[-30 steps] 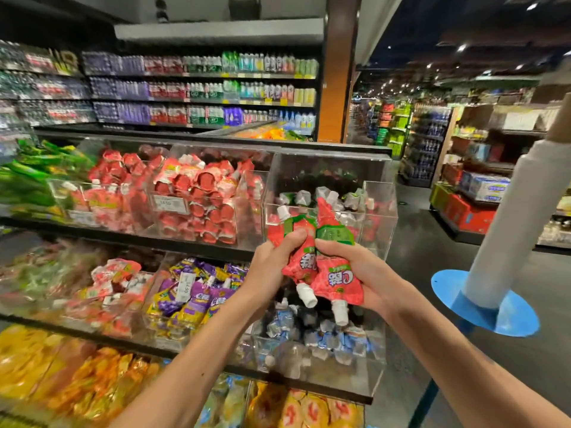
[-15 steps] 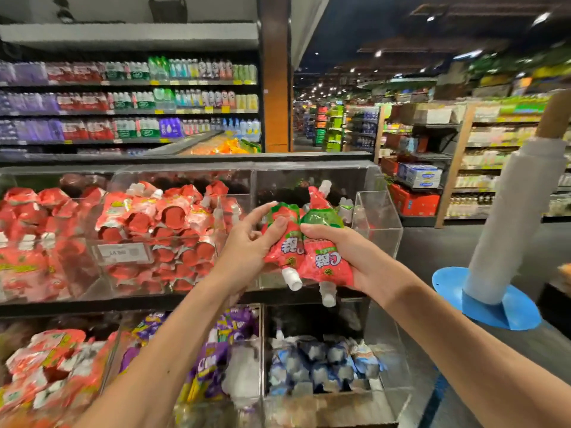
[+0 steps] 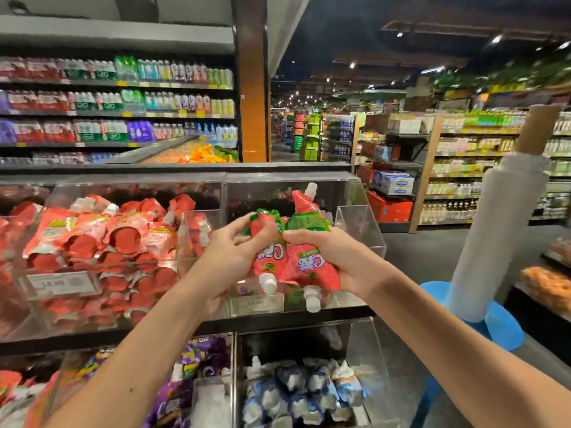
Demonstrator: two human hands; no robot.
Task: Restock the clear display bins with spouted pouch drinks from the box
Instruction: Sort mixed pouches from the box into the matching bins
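Both my hands hold red-and-green spouted pouches upside down in front of the upper right clear bin (image 3: 361,223). My left hand (image 3: 225,257) grips one pouch (image 3: 266,257) with its white cap pointing down. My right hand (image 3: 327,254) grips a second pouch (image 3: 309,267), also cap down. A third pouch (image 3: 304,205) stands cap up between them, partly hidden; which hand holds it I cannot tell. The bin behind looks mostly bare, with a few pouches at its bottom. The box is not in view.
A clear bin (image 3: 92,242) heaped with red pouches sits to the left. Below are bins of purple pouches (image 3: 191,381) and blue-white pouches (image 3: 296,387). A roll of plastic bags (image 3: 497,230) on a blue stand rises at right. Aisle shelving stands beyond.
My view has swung right and closer to the upper bins. Both hands have lifted the pouches from in front of the lower bins up to the upper right bin's opening.
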